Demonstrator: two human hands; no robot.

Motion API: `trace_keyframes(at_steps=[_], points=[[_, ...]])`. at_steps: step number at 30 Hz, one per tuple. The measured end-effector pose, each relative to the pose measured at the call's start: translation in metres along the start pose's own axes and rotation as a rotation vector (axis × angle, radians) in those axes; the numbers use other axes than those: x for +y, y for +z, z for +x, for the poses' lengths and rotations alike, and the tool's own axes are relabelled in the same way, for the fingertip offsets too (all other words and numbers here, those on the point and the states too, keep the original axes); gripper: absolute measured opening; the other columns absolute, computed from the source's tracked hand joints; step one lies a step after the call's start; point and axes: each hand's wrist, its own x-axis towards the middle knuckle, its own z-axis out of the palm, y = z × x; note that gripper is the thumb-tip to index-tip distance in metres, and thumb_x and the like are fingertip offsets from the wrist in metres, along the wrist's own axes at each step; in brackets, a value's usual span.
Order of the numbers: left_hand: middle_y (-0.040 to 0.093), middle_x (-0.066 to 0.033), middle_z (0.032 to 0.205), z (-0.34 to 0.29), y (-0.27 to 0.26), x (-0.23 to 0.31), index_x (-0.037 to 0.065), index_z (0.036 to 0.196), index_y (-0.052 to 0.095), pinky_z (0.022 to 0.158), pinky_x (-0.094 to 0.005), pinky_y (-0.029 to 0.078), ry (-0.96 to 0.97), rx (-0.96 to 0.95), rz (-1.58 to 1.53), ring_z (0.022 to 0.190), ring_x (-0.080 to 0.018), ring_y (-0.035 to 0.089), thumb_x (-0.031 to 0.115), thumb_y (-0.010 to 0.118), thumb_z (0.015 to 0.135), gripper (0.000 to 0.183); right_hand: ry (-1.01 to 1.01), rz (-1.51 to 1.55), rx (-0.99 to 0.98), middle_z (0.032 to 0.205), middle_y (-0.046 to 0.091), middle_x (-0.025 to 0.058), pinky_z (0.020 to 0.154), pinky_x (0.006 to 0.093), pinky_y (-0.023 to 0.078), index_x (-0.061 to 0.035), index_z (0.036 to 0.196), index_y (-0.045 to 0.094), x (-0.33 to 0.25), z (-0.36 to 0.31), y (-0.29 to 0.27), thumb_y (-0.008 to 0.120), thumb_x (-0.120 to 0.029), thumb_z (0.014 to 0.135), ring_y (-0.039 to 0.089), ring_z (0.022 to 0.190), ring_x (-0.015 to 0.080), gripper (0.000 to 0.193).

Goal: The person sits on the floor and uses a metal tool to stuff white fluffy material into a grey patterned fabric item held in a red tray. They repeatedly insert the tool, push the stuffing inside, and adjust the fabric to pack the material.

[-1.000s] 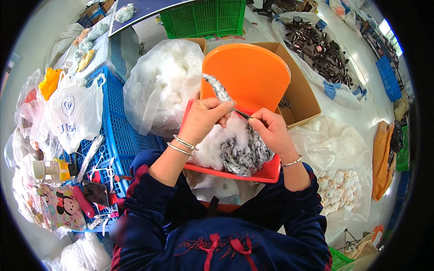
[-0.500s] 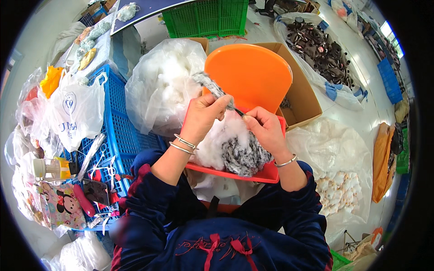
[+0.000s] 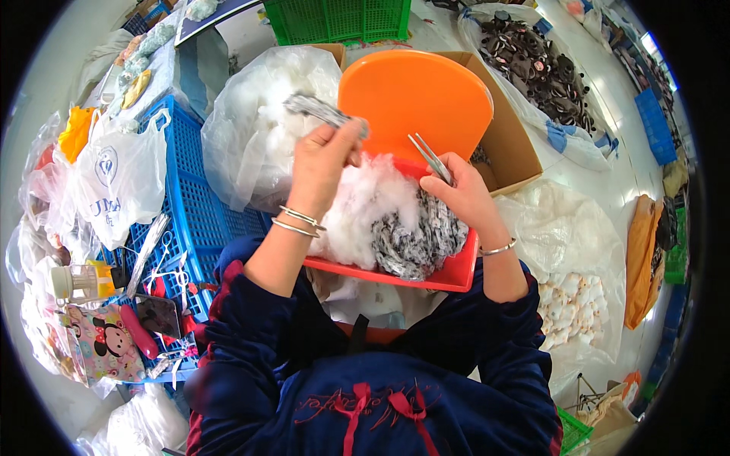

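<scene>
My left hand (image 3: 325, 163) is raised and pinches a small grey striped fabric piece (image 3: 319, 109) stuffed long and thin. My right hand (image 3: 464, 194) holds metal tweezers (image 3: 430, 156) pointing up and left, apart from the fabric piece. Both hands hover over a red tray (image 3: 449, 275) on my lap. The tray holds white stuffing fluff (image 3: 365, 199) and a heap of black-and-white patterned fabric pieces (image 3: 417, 242). An orange round lid (image 3: 414, 95) stands just behind the tray.
A clear bag of white stuffing (image 3: 255, 121) sits to the left, beside blue crates (image 3: 194, 205) with scissors and a phone. A cardboard box (image 3: 511, 144) lies behind right. Bags of dark pieces (image 3: 544, 68) and white pieces (image 3: 570, 304) lie right. A green crate (image 3: 342, 19) stands far back.
My left hand lifted the striped fabric piece up and left, away from the right hand. The tweezers came free of the piece and now point upward.
</scene>
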Motion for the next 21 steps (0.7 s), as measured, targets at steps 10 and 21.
trace_keyframes(at_steps=[10,21], points=[[0.058,-0.0016,0.070,0.000,-0.010,0.000,0.002,0.086,0.064,0.056,-0.0238,0.042,-0.006,-0.101,0.013,0.059,-0.0096,0.050,0.020,0.066,0.092,0.019,0.020,-0.311,-0.074,0.084,0.065,0.0159,0.072,0.0333,0.050,0.0017,0.104,0.060,0.049,0.017,0.054,0.073,-0.028,0.077,0.063,0.076,0.0266,0.043],[0.062,-0.0119,0.127,-0.013,0.002,0.005,-0.001,0.080,0.068,0.057,-0.0193,0.046,-0.275,-0.588,0.274,0.061,-0.0040,0.056,0.025,0.060,0.094,0.031,-0.003,0.470,-0.215,0.084,0.061,-0.0039,0.067,0.0191,0.044,-0.0011,0.102,0.065,0.014,-0.003,-0.001,0.062,-0.007,0.088,0.053,0.074,0.0026,0.015]])
